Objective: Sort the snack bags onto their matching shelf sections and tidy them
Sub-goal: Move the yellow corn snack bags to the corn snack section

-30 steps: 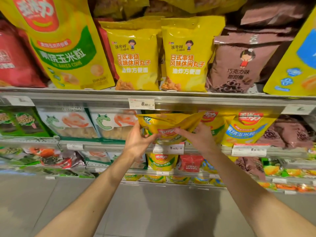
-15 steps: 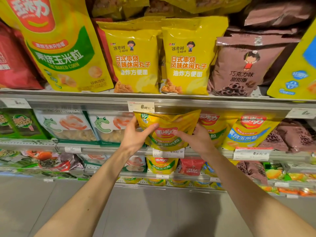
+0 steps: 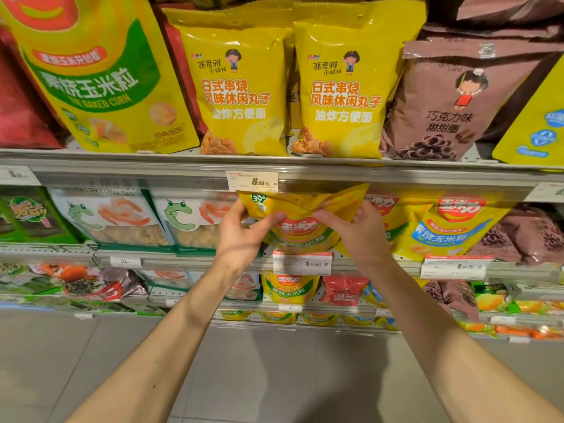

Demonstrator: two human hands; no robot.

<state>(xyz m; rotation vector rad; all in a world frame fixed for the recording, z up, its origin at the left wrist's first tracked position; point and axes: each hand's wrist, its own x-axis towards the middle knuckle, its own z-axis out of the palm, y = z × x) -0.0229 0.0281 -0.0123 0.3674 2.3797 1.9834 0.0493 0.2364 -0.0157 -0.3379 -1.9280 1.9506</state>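
While both hands pinch its upper corners, the corn bag (image 3: 300,221) stands upright between them, at the middle shelf (image 3: 189,260). Left hand (image 3: 241,236) and right hand (image 3: 358,232) sit equally near, thumbs in front, fingers (image 3: 236,209) behind.

White price tags (image 3: 252,181) (image 3: 302,263) (image 3: 453,267) clip to the grey shelf rails (image 3: 396,175); grey tiled floor (image 3: 274,377) spreads below the shelving

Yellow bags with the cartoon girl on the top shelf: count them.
2 in front: left yellow bag and right yellow bag, side by side, mid-shelf. More yellow packaging shows behind them, so others may be hidden.
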